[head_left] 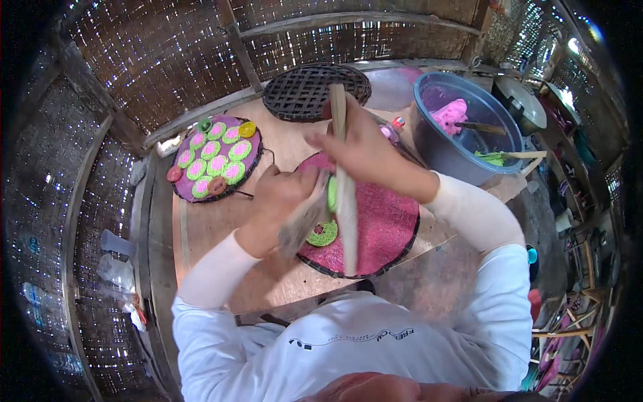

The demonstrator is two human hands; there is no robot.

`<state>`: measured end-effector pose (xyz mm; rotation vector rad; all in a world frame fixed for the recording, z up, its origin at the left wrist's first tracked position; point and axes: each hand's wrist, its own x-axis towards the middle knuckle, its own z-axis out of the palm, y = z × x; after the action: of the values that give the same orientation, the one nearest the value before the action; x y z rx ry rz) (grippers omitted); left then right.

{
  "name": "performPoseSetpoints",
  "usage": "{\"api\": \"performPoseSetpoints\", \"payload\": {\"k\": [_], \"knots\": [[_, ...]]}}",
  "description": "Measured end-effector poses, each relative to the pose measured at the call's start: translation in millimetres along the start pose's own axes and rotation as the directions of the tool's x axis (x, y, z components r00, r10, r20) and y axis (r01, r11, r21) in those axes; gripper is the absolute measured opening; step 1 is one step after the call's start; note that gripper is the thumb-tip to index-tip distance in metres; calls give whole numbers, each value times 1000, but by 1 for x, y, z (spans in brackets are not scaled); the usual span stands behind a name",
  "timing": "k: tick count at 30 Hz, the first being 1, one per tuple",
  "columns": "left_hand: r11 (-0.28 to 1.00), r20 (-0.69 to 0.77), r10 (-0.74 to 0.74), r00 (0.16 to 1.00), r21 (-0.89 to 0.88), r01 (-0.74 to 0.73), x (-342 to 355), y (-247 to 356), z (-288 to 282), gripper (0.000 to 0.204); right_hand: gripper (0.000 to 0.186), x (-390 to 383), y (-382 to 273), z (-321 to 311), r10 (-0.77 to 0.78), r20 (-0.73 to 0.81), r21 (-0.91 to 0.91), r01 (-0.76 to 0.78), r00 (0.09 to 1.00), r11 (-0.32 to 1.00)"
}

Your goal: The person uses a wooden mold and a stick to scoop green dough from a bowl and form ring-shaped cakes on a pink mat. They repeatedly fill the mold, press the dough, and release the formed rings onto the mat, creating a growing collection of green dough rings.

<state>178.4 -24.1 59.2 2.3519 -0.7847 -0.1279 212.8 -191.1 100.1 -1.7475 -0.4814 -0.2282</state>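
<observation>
My right hand (341, 141) is closed on a long pale wooden stick (344, 221), held upright in the picture over a round pink mat with a dark rim (378, 228). My left hand (288, 187), just left of it, grips a greyish flat piece (295, 228), blurred by motion. A lump of green paste (332, 194) shows between the two tools. A green ring-shaped piece with a pink centre (321, 233) lies on the pink mat below my hands.
A purple tray (205, 139) at left holds several green-and-pink discs. A black woven tray (295, 94) sits behind. At right stand a blue tub (489, 167) with pink and green paste and sticks, and a lidded pot (522, 100). Woven walls surround the wooden board (207, 248).
</observation>
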Motion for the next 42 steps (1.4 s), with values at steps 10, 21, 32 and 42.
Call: {"api": "performPoseSetpoints", "payload": {"k": [10, 21, 32, 42], "knots": [[979, 451, 202, 869, -127, -162, -39, 5, -27, 40, 48, -98, -78, -6, -217, 534, -361, 453, 817, 815], [85, -70, 284, 956, -992, -98, -1, -27, 88, 37, 14, -52, 21, -119, -161, -879, 179, 624, 449, 761], [634, -950, 305, 62, 154, -758, 98, 26, 32, 19, 22, -91, 75, -240, -10, -28, -805, -17, 1000, 593], [916, -932, 307, 192, 234, -326, 152, 81, 92, 15, 14, -126, 131, -443, 396, 173, -982, 126, 902, 142]]}}
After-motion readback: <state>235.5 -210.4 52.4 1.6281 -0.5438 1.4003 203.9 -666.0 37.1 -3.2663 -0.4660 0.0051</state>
